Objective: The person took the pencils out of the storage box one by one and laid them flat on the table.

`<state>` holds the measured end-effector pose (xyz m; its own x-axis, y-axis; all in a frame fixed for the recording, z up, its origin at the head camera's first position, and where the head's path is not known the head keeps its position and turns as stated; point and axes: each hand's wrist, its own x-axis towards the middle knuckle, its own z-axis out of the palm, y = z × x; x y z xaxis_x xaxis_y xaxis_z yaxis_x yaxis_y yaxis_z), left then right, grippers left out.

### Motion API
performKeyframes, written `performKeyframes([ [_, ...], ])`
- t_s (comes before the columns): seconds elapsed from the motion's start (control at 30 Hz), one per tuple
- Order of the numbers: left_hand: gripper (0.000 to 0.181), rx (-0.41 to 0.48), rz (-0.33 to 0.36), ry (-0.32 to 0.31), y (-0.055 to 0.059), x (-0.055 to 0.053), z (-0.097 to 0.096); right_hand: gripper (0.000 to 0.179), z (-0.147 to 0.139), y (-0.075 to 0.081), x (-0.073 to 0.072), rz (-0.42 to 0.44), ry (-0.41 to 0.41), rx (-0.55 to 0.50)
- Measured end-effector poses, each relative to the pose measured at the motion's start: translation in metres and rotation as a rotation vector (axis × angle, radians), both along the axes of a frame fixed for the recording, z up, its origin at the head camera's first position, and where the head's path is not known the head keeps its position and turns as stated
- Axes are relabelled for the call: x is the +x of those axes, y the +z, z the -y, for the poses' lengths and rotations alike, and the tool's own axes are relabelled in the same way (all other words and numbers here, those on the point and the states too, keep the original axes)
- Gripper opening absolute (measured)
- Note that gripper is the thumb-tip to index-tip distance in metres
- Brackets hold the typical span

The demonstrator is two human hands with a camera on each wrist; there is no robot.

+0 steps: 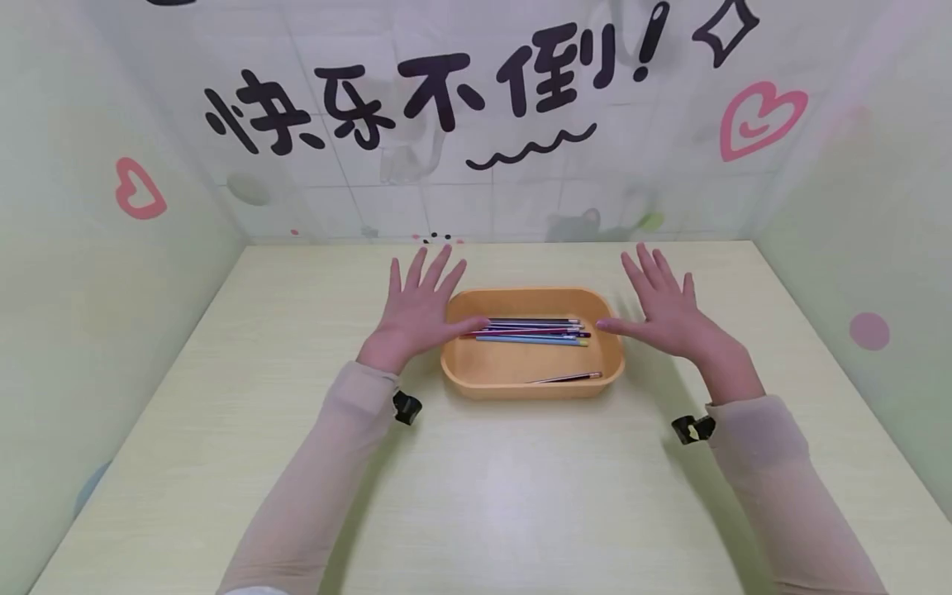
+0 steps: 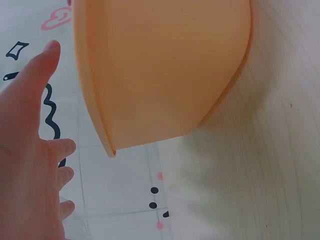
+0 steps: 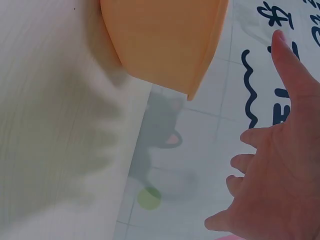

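Observation:
An orange oblong tray (image 1: 513, 391) stands on the table between my two hands. Inside it, several pencils (image 1: 531, 340) lie side by side along the far half, and a dark pencil (image 1: 565, 378) lies apart near the front wall. My left hand (image 1: 416, 318) is spread with straight fingers above the tray's left end, its thumb overlapping the rim. Over at the right end, my right hand (image 1: 669, 318) is spread likewise, thumb pointing inward. Neither hand holds anything. Both wrist views show the tray's outer wall (image 2: 165, 70) beside the raised hands.
The pale wooden table (image 1: 491, 496) runs back to a white wall panel (image 1: 491, 202) with black characters and pink hearts. Side panels (image 1: 855, 248) rise at left and right. A small black clip-like piece (image 1: 406, 407) sits at my left cuff, another (image 1: 693, 429) at the right.

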<state>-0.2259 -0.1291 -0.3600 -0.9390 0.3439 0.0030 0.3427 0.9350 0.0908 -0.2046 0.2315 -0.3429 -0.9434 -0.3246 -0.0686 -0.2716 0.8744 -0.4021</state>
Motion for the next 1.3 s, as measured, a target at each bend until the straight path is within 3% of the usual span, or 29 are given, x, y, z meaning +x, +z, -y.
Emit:
performKeyframes([
  [0.4,0.099,-0.007,-0.005,-0.021,0.004,0.002,-0.005,0.108,0.005,-0.003,0.001,-0.009,0.019,0.036],
  [0.93,0.099,0.016,0.033,-0.03,0.001,0.007,-0.009,0.135,0.021,-0.014,0.008,0.121,0.1,-0.021],
  [1.3,0.097,0.02,0.015,-0.056,-0.001,0.009,-0.014,0.134,0.033,-0.02,0.007,0.131,0.155,0.015],
])
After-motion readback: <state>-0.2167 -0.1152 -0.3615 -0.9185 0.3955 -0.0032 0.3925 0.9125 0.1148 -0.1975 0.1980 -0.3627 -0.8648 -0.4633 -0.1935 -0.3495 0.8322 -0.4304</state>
